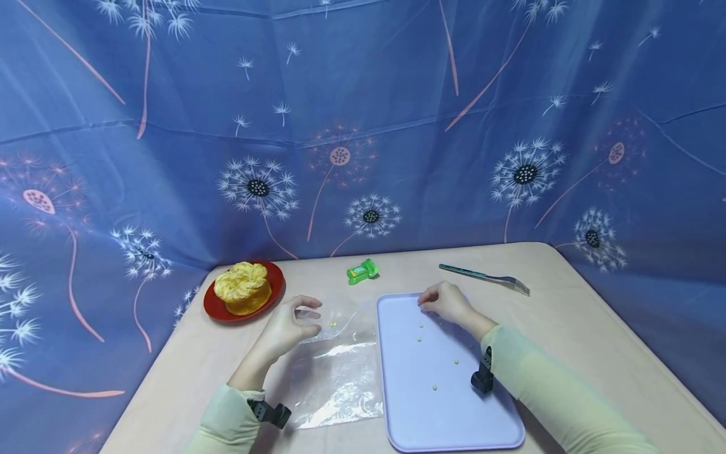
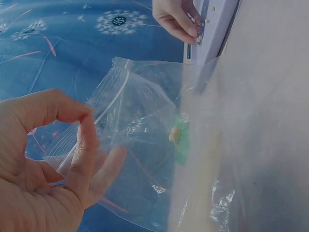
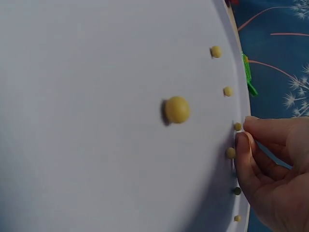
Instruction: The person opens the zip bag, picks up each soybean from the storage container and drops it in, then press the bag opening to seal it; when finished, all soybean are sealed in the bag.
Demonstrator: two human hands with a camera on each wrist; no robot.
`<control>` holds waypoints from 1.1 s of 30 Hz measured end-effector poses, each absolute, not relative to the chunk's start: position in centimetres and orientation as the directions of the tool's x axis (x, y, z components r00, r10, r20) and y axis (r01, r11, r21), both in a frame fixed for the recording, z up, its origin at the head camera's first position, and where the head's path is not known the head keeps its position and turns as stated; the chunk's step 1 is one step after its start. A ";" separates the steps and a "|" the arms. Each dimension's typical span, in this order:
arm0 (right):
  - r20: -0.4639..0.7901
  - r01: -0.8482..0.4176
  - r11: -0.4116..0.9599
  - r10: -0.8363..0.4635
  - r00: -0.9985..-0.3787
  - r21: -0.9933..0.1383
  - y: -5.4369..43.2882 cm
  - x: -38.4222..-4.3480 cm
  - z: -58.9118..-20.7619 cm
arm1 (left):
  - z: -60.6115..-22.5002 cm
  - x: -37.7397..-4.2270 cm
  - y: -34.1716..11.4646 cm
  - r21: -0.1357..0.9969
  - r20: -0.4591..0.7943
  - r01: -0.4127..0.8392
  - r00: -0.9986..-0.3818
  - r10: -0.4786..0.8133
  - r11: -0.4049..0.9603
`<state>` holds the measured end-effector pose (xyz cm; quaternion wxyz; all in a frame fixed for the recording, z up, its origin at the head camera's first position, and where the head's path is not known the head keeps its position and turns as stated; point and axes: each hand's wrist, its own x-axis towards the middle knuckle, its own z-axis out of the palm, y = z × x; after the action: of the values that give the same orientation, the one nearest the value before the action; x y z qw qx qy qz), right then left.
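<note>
In the left wrist view, my left hand (image 2: 53, 150) pinches the zip edge of a clear plastic bag (image 2: 145, 104) between thumb and finger. Two small yellow beans (image 2: 174, 134) lie inside the bag. The rest of the bag (image 1: 340, 384) spreads flat left of a pale lilac tray (image 1: 408, 416). Over the tray's far edge, my right hand (image 1: 450, 304) has thumb and fingertips around a small yellow bean (image 3: 237, 126). Several more loose beans (image 3: 177, 109) are scattered over the tray, some right beside the fingers.
A red plate (image 1: 276, 284) with a yellow, cake-like bun (image 1: 244, 289) stands at the back left. Behind the bag lies a small green wrapped packet (image 1: 363, 271). A fork (image 1: 484, 275) rests beyond the tray. Blue dandelion-print cloth (image 1: 363, 126) hangs behind the table.
</note>
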<state>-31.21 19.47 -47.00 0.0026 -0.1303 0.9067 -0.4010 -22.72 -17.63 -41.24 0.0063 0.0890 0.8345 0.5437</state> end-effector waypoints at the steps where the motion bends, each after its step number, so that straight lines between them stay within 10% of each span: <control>1: 0.099 -0.235 0.652 -0.239 -0.966 -0.721 19.4 -31.2 -47.0 | -41.3 -22.8 -17.6 0.909 0.085 0.141 -0.984 0.156 0.393; 33: 0.137 -0.271 0.515 -0.283 -0.949 -0.813 14.2 -30.7 -42.7 | -41.2 -22.6 -17.6 0.906 0.094 0.147 -0.984 0.149 0.396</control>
<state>-30.69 14.19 -42.74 0.0065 -0.1592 0.8703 -0.4661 -22.64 -17.63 -41.25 0.0011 0.0886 0.8356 0.5422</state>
